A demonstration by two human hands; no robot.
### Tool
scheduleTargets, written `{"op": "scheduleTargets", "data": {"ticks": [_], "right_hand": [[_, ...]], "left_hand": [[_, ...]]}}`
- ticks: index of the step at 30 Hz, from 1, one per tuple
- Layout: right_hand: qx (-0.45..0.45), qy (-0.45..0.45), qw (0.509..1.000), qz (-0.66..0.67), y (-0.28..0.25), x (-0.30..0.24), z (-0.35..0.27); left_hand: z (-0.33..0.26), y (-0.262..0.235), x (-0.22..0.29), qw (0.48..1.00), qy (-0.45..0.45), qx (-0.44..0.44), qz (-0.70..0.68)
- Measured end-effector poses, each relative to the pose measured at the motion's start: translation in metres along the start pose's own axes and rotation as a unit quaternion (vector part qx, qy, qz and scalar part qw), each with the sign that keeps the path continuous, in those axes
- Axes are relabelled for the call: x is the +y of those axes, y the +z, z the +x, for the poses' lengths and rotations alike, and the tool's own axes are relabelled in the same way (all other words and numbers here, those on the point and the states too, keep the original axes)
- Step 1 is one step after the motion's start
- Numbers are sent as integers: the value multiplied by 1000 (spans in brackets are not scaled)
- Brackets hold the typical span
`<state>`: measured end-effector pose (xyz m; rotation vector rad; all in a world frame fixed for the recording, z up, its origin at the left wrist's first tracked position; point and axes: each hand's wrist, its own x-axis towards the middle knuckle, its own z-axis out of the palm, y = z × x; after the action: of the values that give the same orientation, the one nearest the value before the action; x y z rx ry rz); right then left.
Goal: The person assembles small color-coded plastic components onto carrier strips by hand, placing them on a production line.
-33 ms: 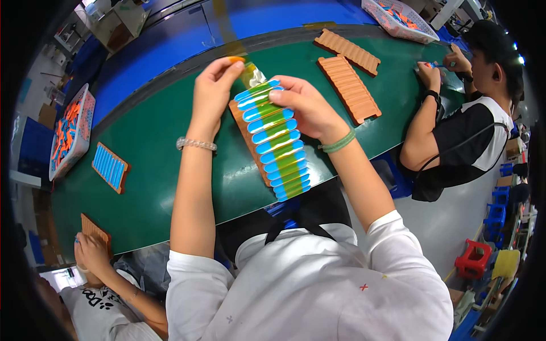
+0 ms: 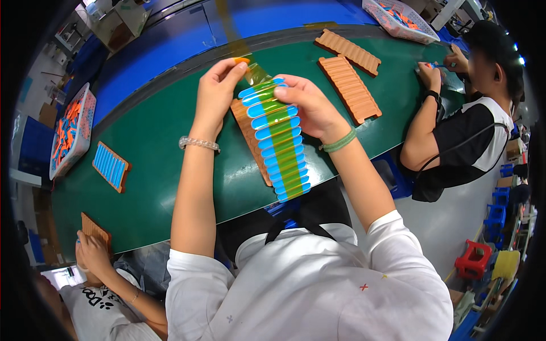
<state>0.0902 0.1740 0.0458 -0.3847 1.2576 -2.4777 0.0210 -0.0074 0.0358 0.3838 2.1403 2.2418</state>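
Observation:
My left hand (image 2: 217,85) pinches at the edge of a clear yellowish tape (image 2: 259,74). A small orange thing shows at its fingertips; whether it is a loose piece or covers a finger, I cannot tell. My right hand (image 2: 307,105) grips the far end of a row of blue round-ended pieces (image 2: 261,121), thumb on top, fingers mostly hidden beneath. Tape runs down the middle of the row and continues from its far end toward the table's back. Partly under the row lies a brown grooved tray (image 2: 248,133), tilted on the green table (image 2: 187,170).
Two brown grooved trays (image 2: 350,88) lie at the right. At the left are a tray of blue pieces (image 2: 111,166) and a basket of orange and blue pieces (image 2: 85,128); another basket (image 2: 398,23) stands far right. Co-workers' hands (image 2: 94,250) work at both sides.
The far end of the blue row and my left hand have shifted slightly to the right. The glare on the tape has lessened, and the tape beyond the row looks flatter.

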Motion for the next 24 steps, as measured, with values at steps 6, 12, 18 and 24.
{"op": "scheduleTargets", "data": {"ticks": [6, 12, 18, 24], "right_hand": [[-53, 0, 995, 85, -22, 1, -2], [-113, 19, 981, 160, -14, -4, -6], [-35, 48, 985, 161, -12, -1, -1], [37, 34, 998, 39, -13, 0, -14]], "left_hand": [[1, 2, -9, 995, 74, 1, 68], [-11, 11, -15, 893, 161, -57, 417], [-81, 30, -12, 733, 111, -163, 651], [-151, 23, 1, 783, 103, -47, 611]]}}
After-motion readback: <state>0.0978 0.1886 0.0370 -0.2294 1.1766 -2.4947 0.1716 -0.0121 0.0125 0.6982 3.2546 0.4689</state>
